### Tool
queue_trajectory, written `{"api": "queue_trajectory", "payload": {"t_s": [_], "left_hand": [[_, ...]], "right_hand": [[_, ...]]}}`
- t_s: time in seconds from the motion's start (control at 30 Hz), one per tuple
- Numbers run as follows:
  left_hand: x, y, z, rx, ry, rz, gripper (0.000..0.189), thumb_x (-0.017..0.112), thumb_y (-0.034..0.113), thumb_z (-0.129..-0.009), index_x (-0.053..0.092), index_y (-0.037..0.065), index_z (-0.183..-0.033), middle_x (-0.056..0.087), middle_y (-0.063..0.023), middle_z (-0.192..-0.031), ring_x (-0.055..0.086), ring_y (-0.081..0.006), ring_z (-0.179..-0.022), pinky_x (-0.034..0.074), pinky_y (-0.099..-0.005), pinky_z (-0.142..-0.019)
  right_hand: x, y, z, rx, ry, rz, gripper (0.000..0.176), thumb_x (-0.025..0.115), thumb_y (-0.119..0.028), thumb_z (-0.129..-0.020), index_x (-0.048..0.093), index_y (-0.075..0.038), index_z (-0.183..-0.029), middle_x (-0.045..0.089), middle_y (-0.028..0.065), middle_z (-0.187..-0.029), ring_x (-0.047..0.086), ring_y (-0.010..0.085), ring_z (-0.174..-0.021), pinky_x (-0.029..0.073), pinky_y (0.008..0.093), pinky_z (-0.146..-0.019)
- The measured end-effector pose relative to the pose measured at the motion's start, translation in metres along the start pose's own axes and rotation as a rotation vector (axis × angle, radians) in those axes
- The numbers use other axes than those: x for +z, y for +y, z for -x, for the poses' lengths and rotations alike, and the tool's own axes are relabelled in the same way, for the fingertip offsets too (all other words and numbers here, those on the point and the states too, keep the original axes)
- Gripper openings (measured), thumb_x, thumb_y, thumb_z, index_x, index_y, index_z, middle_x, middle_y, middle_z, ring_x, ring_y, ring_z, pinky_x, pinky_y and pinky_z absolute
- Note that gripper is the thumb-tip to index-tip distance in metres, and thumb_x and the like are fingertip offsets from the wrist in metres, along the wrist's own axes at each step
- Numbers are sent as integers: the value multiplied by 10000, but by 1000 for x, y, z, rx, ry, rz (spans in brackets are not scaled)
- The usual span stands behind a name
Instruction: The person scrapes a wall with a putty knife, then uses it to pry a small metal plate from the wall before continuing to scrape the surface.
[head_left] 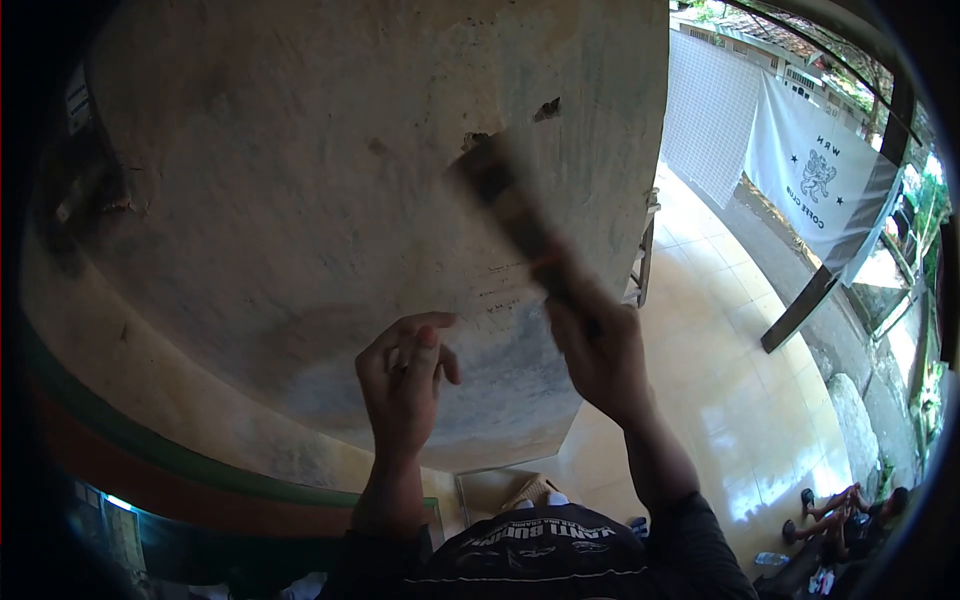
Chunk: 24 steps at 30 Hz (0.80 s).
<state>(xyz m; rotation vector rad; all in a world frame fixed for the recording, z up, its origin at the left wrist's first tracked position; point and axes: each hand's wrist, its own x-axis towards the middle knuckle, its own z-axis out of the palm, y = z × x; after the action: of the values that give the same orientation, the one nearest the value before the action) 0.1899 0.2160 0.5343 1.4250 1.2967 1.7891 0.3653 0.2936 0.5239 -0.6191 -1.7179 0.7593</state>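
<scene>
My right hand is closed around the handle of a long, straight hand tool. Dark and tan bands run along the tool, and motion smears it too much to tell its kind. Its far end lies over the stained wall, close to a chipped hole; whether it touches cannot be made out. My left hand is raised in front of the wall's lower part, left of the right hand. Its thumb is up and its fingers are loosely bent and apart, with nothing visible in them.
Another hole marks the wall near its top right. Tiled floor stretches to the right, beside a post and a hanging white banner. A person sits at the lower right near a plastic bottle.
</scene>
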Motion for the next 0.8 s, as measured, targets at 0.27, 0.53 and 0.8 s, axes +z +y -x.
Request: {"api": "queue_trajectory", "payload": {"t_s": [0.27, 0.53, 0.8], "left_hand": [[45, 17, -30, 87, -28, 37, 349, 514, 283, -957, 605, -53, -934, 563, -29, -698, 499, -46, -669, 352, -200, -553], [52, 26, -64, 290, 182, -188, 327, 549, 216, -936, 495, 8, -690, 465, 13, -559, 394, -23, -524, 298, -247, -457], [52, 57, -69, 174, 113, -382, 287, 575, 235, -920, 570, -17, -784, 558, -59, -702, 491, -77, -628, 399, -278, -543]], "right_hand": [[14, -8, 31, 158, 89, -258, 539, 471, -41, -931, 278, -43, -1435, 664, 91, -845, 587, 124, -577, 482, 261, -563], [10, -17, 4, 332, -353, -1049, 544, 369, -224, -1006, 132, -89, -1478, 400, -20, -631, 377, 45, -453, 283, 184, -376], [31, -16, 3, 375, -363, -1378, 580, 334, -268, -1005, 35, -144, -1486, 429, 47, -588, 321, 68, -368, 257, 190, -327]]}}
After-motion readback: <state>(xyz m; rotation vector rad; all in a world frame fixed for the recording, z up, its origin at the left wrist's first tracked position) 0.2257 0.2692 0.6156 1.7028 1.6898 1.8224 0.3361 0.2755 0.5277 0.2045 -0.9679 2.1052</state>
